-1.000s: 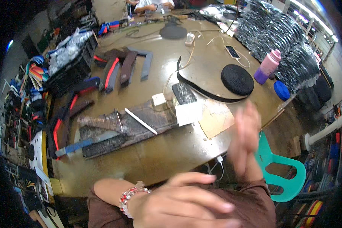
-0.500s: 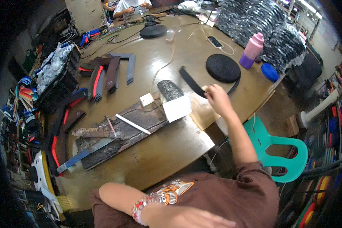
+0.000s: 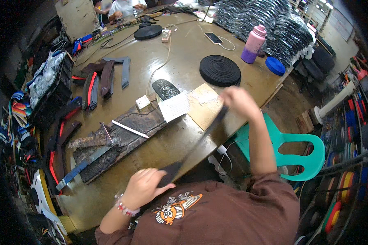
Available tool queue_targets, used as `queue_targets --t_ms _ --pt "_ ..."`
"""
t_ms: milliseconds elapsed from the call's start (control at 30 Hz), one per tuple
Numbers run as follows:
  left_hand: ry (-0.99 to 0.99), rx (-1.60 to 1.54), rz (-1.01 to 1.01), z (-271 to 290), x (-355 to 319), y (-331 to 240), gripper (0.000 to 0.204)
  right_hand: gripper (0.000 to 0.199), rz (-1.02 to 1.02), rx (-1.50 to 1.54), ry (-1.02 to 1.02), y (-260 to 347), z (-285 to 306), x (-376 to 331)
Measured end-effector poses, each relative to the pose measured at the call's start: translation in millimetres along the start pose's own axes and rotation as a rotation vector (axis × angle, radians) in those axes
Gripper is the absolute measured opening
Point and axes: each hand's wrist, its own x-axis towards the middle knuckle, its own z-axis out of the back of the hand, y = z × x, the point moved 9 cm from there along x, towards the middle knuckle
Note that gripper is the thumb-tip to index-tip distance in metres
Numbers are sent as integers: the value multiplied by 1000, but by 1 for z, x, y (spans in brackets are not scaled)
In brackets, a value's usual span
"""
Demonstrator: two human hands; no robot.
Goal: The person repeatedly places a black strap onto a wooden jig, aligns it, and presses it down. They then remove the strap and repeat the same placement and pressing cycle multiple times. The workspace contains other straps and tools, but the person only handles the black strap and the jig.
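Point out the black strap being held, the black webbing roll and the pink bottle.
black strap (image 3: pixel 198 141), head view, mid-length.
black webbing roll (image 3: pixel 220 70), head view, top face.
pink bottle (image 3: pixel 252 44), head view, body.

Head view, looking down (fisheye), near table (image 3: pixel 180 49)

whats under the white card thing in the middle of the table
The white card lies partly on the dark scorched board and leans against a black oval pad. Its right edge borders the cardboard sheet. What lies directly beneath it is covered.
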Motion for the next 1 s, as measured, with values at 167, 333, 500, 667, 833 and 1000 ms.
queue_targets --t_ms 167,333,500,667,833,1000 --pt "2 -13 409 -6 -95 48 38 33 -423 -298 319 -142 -74 105" --pt "-487 -96 1111 70 -295 102 32 43 -346 -333 270 -137 -97 123" --pt "-399 365 1474 154 -454 82 24 44 -558 -610 372 -146 -47 87" --pt "-464 263 768 146 -280 44 41 42 -140 135 167 14 -19 38" --pt "-126 221 77 70 -76 -15 40 80 1013 806 329 277 -30 -110" --pt "-610 -182 23 92 -69 -3 36 47 616 880 565 197 -23 -106"
